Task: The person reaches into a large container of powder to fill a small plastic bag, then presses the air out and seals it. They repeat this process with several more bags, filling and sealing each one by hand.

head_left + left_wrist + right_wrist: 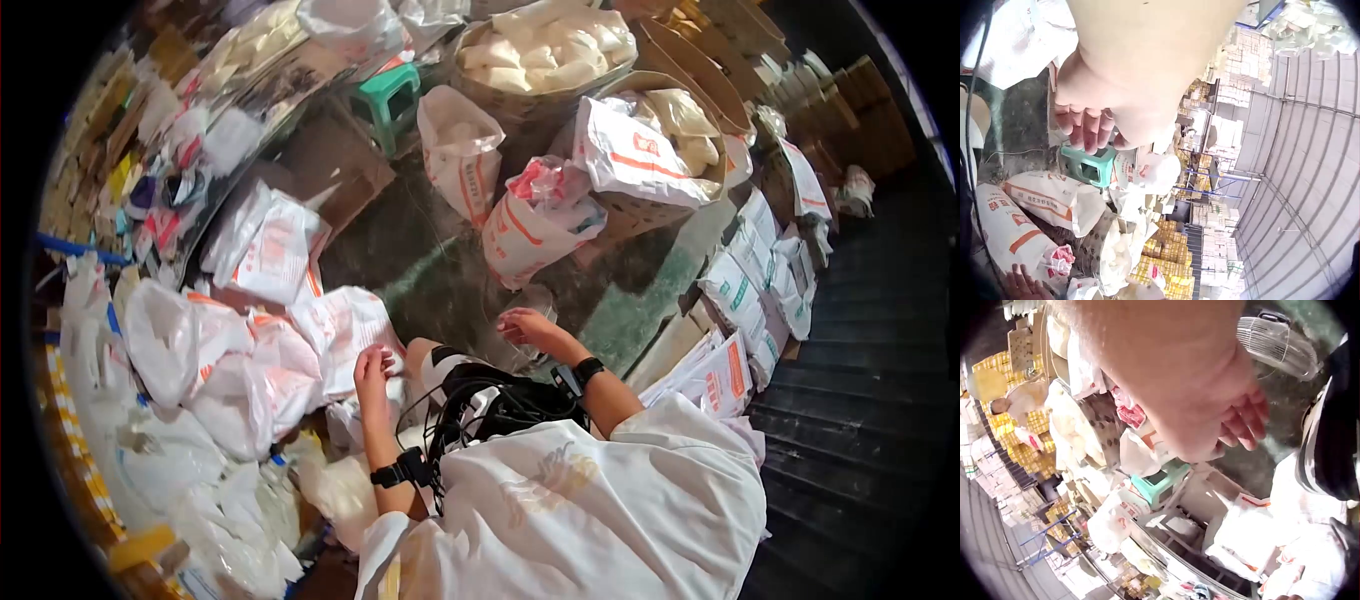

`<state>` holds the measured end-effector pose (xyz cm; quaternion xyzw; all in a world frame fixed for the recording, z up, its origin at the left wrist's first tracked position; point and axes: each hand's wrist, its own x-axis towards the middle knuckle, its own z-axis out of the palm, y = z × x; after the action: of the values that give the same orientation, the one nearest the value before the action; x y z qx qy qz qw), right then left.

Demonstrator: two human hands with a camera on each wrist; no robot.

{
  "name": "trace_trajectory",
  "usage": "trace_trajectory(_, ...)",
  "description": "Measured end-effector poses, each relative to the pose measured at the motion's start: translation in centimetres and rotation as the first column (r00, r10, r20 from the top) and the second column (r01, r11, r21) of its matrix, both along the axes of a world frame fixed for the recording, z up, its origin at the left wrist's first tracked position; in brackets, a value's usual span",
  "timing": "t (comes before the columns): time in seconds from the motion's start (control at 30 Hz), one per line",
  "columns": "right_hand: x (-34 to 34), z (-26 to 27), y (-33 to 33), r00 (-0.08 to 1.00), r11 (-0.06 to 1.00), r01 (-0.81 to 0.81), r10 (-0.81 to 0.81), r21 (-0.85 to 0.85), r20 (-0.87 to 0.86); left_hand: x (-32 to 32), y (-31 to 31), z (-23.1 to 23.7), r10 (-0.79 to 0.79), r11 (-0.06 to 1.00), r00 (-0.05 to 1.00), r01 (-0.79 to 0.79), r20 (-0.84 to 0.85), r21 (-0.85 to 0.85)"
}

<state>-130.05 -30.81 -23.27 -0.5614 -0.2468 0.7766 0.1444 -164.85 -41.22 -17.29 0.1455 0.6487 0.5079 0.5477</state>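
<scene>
My left hand (pixel 374 365) hovers by the left knee, fingers loosely bent and holding nothing. Beside it lie white printed sacks (pixel 345 325) in a heap. On the other side, my right hand (pixel 532 328) hangs over the lap's far edge, also without anything in its grasp. Close by it, the right wrist view shows a wire-caged fan (pixel 1275 347) on the dark floor. An upright white sack (pixel 535 240) with pink-red plastic in its mouth stands in front of the right hand. Relaxed fingers (pixel 1088 128) show in the left wrist view.
Large round containers (pixel 545 60) filled with pale packets stand ahead. A green stool (pixel 388 100) is near a cardboard piece (pixel 335 165). Stacked printed packs (pixel 745 285) line the right side, and black cables (pixel 470 400) cross the lap. Another person (pixel 1022 400) appears farther off.
</scene>
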Motion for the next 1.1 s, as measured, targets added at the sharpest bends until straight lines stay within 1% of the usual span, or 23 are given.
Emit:
trace_trajectory(0.13,-1.5,-0.2,5.0,0.999,0.997,0.047,-0.047,0.061,-0.003,-5.1,2.2,-2.2,0.069,0.997,0.997,-0.067,0.046,-0.033)
trace_trajectory(0.2,-2.3,-0.4,8.4,0.998,0.996,0.058,-0.056,0.065,-0.023,-8.3,3.8,-4.4,0.128,0.989,0.989,-0.122,0.069,-0.079)
trace_trajectory(0.23,-2.5,-2.1,10.3,0.992,0.992,0.099,-0.092,0.076,-0.083,-9.3,5.2,-5.0,0.153,0.985,0.985,-0.146,0.077,-0.089)
trace_trajectory(0.27,-3.0,-2.5,12.3,0.989,0.99,0.121,-0.114,0.072,-0.09,-10.2,6.6,-5.5,0.18,0.98,0.98,-0.171,0.084,-0.105)
trace_trajectory(0.33,-4.2,-3.4,16.9,0.98,0.984,0.169,-0.161,0.063,-0.113,-11.8,10.5,-6.7,0.144,0.983,0.984,-0.131,0.102,-0.128)
trace_trajectory(0.4,-5.1,-3.6,22.6,0.968,0.976,0.217,-0.215,0.003,-0.132,-12.8,15.9,-7.4,0.137,0.964,0.985,-0.108,0.102,-0.245)
trace_trajectory(0.47,-5.2,-2.9,27.6,0.941,0.947,0.319,-0.313,0.028,-0.131,-13.7,20.4,-7.5,0.12,0.962,0.985,-0.085,0.123,-0.259)
trace_trajectory(0.5,-5.1,-2.4,30.4,0.939,0.941,0.329,-0.317,0.083,-0.135,-13.5,24.4,-6.1,0.113,0.964,0.987,-0.082,0.11,-0.252)
trace_trajectory(0.53,-4.7,-1.9,33.5,0.936,0.929,0.342,-0.323,0.144,-0.138,-13.5,28.6,-5.2,0.101,0.968,0.99,-0.074,0.102,-0.239)
trace_trajectory(0.57,-4.1,-1.4,36.3,0.935,0.914,0.35,-0.328,0.203,-0.135,-13.7,32.1,-5.3,0.034,0.983,0.998,-0.025,0.047,-0.18)
trace_trajectory(0.63,-3.1,0.2,42.3,0.933,0.868,0.357,-0.353,0.345,-0.076,-13.6,38.9,-3.0,-0.1,0.992,0.994,0.103,0.051,-0.07)
trace_trajectory(0.67,-2.5,1.5,45.7,0.938,0.868,0.3,-0.344,0.395,0.044,-13.5,41.9,-1.8,-0.116,0.991,0.993,0.117,0.012,-0.067)
trace_trajectory(0.7,-1.7,0.1,49.3,0.919,0.836,0.381,-0.387,0.396,-0.068,-13.2,44.9,-0.6,-0.129,0.99,0.991,0.127,-0.028,-0.058)
trace_trajectory(0.73,-1.1,1.2,52.4,0.889,0.813,0.423,-0.457,0.399,-0.012,-13.1,47.7,0.0,-0.138,0.99,0.988,0.135,-0.067,-0.05)
trace_trajectory(0.77,-0.8,2.6,55.7,0.872,0.787,0.399,-0.485,0.471,0.071,-13.2,50.3,0.1,-0.158,0.987,0.985,0.156,-0.064,-0.028)
trace_trajectory(0.8,-0.3,3.2,58.3,0.846,0.761,0.454,-0.532,0.463,0.044,-13.4,52.5,0.1,-0.181,0.983,0.982,0.181,-0.061,-0.013)
trace_trajectory(0.83,0.6,3.0,60.8,0.839,0.768,0.4,-0.527,0.5,0.139,-13.7,54.4,0.0,-0.212,0.977,0.976,0.212,-0.059,-0.002)
trace_trajectory(0.87,1.2,3.4,62.9,0.828,0.765,0.428,-0.546,0.481,0.132,-14.0,56.1,-0.4,-0.239,0.971,0.971,0.239,-0.03,-0.004)
trace_trajectory(0.9,2.3,1.8,64.9,0.826,0.747,0.47,-0.56,0.47,0.063,-14.1,58.2,-1.2,-0.271,0.963,0.963,0.271,0.0,0.0)
trace_trajectory(0.93,1.6,4.6,66.2,0.801,0.755,0.497,-0.589,0.429,0.109,-14.5,60.5,-1.8,-0.306,0.952,0.952,0.306,0.03,0.014)
trace_trajectory(0.97,3.2,2.2,68.8,0.786,0.727,0.548,-0.617,0.413,0.043,-14.8,62.7,-2.6,-0.347,0.936,0.937,0.348,0.031,-0.055)
trace_trajectory(1.0,4.8,-0.5,70.6,0.776,0.713,0.585,-0.63,0.386,-0.013,-15.1,64.0,-2.9,-0.365,0.929,0.931,0.365,0.018,-0.058)
trace_trajectory(1.1,4.2,2.8,76.0,0.705,0.677,0.692,-0.708,0.249,-0.035,-17.1,68.2,-3.0,-0.363,0.93,0.932,0.362,-0.013,-0.057)
